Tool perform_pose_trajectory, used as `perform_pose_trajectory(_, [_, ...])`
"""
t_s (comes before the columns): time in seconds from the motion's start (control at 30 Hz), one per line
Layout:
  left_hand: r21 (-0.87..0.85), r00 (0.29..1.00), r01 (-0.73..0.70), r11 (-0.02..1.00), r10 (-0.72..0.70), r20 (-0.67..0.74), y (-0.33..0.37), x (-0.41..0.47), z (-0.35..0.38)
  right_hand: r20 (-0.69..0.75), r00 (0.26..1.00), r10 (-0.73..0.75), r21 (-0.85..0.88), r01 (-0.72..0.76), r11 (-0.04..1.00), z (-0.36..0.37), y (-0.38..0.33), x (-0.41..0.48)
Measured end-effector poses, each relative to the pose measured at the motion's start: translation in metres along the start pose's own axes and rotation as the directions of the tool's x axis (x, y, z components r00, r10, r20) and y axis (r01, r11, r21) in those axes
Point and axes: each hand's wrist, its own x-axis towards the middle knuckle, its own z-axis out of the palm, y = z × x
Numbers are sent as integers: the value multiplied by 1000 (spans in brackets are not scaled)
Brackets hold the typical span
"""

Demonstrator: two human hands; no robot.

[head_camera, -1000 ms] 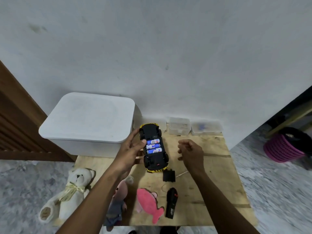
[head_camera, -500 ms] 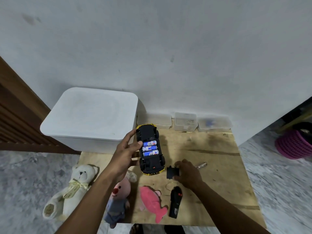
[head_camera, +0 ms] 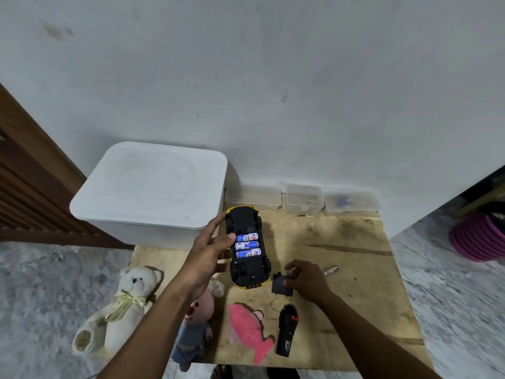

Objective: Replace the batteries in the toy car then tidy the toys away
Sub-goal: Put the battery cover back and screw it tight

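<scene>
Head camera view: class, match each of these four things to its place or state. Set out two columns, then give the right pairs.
Things
1. toy car
2. battery cover
3. remote
4. white box

Places or states
A. lid on
B. lying beside the pink fish
C. upside down in the left hand, batteries showing
D. held by the right hand

Pairs: 1-C, 2-D, 3-B, 4-A

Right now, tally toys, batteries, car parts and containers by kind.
Soft toys: 3
Toy car: 1
Remote: 1
Battery cover: 1
Batteries in the car: 3
Clear boxes: 3
White lidded bin: 1
Total: 13
</scene>
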Motion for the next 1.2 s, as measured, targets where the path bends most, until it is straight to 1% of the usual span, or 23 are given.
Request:
perform_pose_trajectory(0.07, [1, 1000, 1, 1000, -1, -1, 0, -1, -1, 14, 1000, -7, 15, 7, 1000, 0, 2, 0])
perform_pose_trajectory(0.23, [20, 1000, 5, 1000, -5, 0, 0, -4, -4, -4, 999, -38, 94, 38, 995, 1, 3, -1])
perform_pose_trajectory(0.3, [25, 1000, 4, 1000, -4, 5, 2, -6, -4, -9, 999, -48, 153, 49, 987, -3, 0, -3])
perform_pose_trajectory(0.37, [22, 1000, 0, 1000, -1, 10, 5, -7, -3, -31, 999, -34, 246, 40, 968, -10, -7, -7])
perform_pose_trajectory(0.43, [17, 1000, -7, 1000, 7, 18, 9, -8, -2, -77, 997, -7, 379, 35, 925, -25, -21, -13])
perform_pose_trajectory(0.5, [17, 1000, -14, 1000, 14, 28, 13, -9, -1, -141, 990, 9, 508, 64, 859, -47, -38, -21])
perform_pose_trajectory(0.57, [13, 999, -24, 1000, 24, 41, 16, -12, 0, -220, 975, 23, 626, 123, 770, -71, -57, -30])
perform_pose_trajectory(0.63, [7, 998, -37, 999, 36, 52, 19, -15, 1, -290, 957, 2, 677, 204, 707, -97, -79, -43])
perform_pose_trajectory(0.67, [6, 998, -42, 999, 41, 57, 20, -16, 1, -312, 949, -35, 681, 249, 689, -108, -91, -50])
perform_pose_trajectory(0.73, [3, 996, -53, 999, 53, 66, 21, -20, 3, -328, 931, -158, 659, 346, 668, -125, -114, -67])
perform_pose_trajectory(0.8, [1, 996, -62, 998, 61, 72, 22, -24, 4, -311, 908, -280, 621, 417, 664, -133, -138, -83])
perform_pose_trajectory(0.87, [0, 995, -65, 998, 65, 75, 22, -27, 6, -269, 894, -359, 573, 448, 686, -132, -154, -95])
perform_pose_trajectory(1.0, [-13, 994, -75, 997, 76, 83, 22, -33, 9, -240, 867, -437, 360, 498, 789, -113, -165, -102])
perform_pose_trajectory(1.2, [-20, 990, -100, 995, 102, 94, 22, -42, 10, -279, 844, -457, 237, 522, 819, -97, -172, -111])
